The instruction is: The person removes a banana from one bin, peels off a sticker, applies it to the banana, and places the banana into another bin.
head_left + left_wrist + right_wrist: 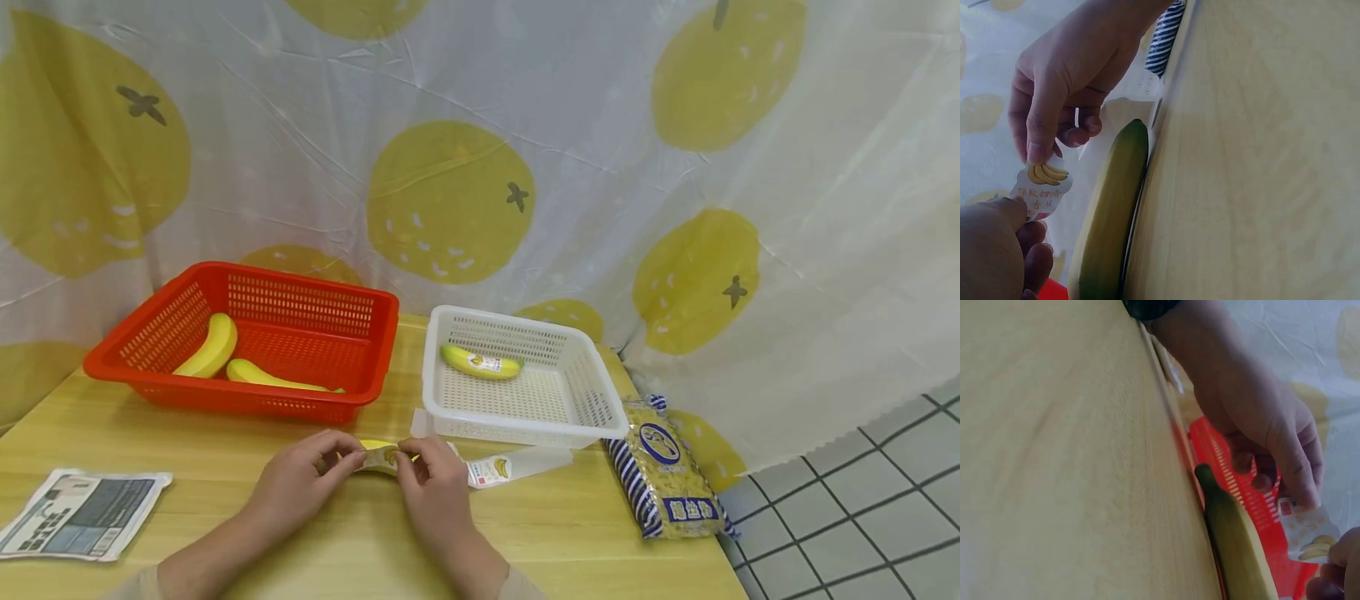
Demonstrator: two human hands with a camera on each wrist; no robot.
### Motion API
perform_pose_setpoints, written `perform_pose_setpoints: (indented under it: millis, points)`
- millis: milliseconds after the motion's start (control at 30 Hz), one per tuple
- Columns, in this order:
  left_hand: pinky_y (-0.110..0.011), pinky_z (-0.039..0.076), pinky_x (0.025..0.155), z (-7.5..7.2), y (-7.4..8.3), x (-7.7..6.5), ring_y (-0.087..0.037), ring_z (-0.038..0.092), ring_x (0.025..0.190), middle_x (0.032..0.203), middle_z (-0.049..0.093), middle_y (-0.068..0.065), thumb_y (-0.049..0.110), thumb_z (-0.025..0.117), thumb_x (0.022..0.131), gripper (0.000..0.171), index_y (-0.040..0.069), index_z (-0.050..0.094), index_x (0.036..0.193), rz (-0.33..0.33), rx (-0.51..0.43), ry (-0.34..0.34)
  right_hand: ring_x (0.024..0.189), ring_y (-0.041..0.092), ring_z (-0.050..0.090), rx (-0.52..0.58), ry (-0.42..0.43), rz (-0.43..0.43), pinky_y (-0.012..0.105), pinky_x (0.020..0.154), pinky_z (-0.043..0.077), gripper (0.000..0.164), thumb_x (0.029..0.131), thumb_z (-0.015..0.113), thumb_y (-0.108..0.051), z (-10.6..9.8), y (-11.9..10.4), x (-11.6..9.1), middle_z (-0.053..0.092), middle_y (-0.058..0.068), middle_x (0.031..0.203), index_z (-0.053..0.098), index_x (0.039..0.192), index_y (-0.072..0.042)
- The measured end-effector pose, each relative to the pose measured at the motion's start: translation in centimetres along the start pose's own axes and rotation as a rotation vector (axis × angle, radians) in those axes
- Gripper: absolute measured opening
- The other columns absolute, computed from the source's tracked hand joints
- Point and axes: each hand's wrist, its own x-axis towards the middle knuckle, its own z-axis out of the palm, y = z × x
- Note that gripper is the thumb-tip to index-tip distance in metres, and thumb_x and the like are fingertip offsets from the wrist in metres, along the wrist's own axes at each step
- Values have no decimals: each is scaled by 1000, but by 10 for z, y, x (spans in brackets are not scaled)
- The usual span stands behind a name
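Observation:
A banana sticker (pixel 1041 190) with a picture of bananas and orange writing is stretched between both hands. My left hand (pixel 303 468) pinches one end of it between thumb and fingers. At the other end, my right hand (pixel 441 487) pinches it the same way. Below the sticker a yellow banana (pixel 1110 219) with green tips lies on the table; in the head view the hands and sticker mostly hide it. Beside my right hand lies a strip of label backing (pixel 525 467) bearing another banana sticker (pixel 491 472).
Behind my left hand stands a red basket (pixel 367 392) with two bananas (pixel 212 348). A white basket (pixel 525 429) holds one banana (pixel 483 363) with a sticker on it. A noodle bag (pixel 667 471) lies at right, a flat printed packet (pixel 82 515) at left.

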Motion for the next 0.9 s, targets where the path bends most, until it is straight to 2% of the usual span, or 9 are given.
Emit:
perform_pose_setpoints:
  millis: [167, 233, 300, 367, 467, 533, 667, 900]
  points:
    - [-20, 40, 54, 0, -5, 4, 4, 50, 67, 84, 59, 23, 19, 84, 87, 22, 35, 69, 92, 41, 48, 27, 72, 4, 62, -66, -2, -32, 8, 66, 48, 21, 80, 81, 6, 3, 3, 2, 68, -4, 84, 73, 92, -9]
    - [-22, 43, 56, 0, -7, 5, 1, 54, 73, 89, 62, 21, 20, 85, 86, 22, 35, 69, 91, 60, 72, 44, 75, 5, 64, -90, -1, -34, 10, 70, 50, 22, 79, 82, 6, 4, 5, 1, 69, -4, 84, 72, 92, -10]
    - [-28, 50, 63, 1, -7, 6, -5, 58, 82, 95, 66, 17, 19, 85, 85, 22, 34, 70, 90, 75, 77, 52, 77, 5, 65, -111, -7, -29, 11, 72, 51, 22, 80, 82, 5, 5, 6, 0, 69, -5, 84, 73, 92, -10]
    - [-38, 52, 76, 2, -8, 7, -12, 62, 94, 102, 71, 13, 18, 85, 84, 20, 32, 71, 89, 74, 74, 49, 78, 6, 67, -118, -20, -21, 12, 72, 51, 20, 81, 83, 3, 5, 6, 0, 70, -4, 85, 73, 92, -10]
    - [-54, 48, 88, 4, -9, 8, -21, 63, 103, 105, 75, 5, 18, 83, 87, 18, 30, 70, 88, 40, 48, 12, 80, 7, 68, -109, -46, 6, 13, 74, 52, 17, 83, 82, 1, 6, 7, -1, 71, -3, 86, 72, 93, -10]
    - [-58, 45, 89, 5, -10, 7, -24, 64, 105, 106, 76, 4, 21, 82, 88, 17, 31, 69, 87, -1, 35, -16, 81, 8, 68, -84, -66, 37, 14, 74, 52, 15, 85, 81, 0, 7, 6, -2, 71, -2, 87, 72, 93, -9]
    - [-58, 43, 90, 6, -12, 6, -24, 64, 105, 104, 75, 5, 24, 82, 89, 18, 33, 67, 85, -55, 21, -56, 79, 10, 67, -43, -91, 88, 15, 74, 53, 13, 86, 80, 2, 8, 7, -4, 72, 1, 88, 72, 94, -6]
    - [-54, 45, 88, 7, -12, 3, -19, 63, 100, 96, 72, 12, 29, 85, 86, 17, 33, 68, 87, -62, 42, -70, 81, 12, 67, -25, -139, 124, 19, 75, 54, 16, 84, 80, 2, 7, 6, -6, 72, 3, 89, 72, 97, -4]
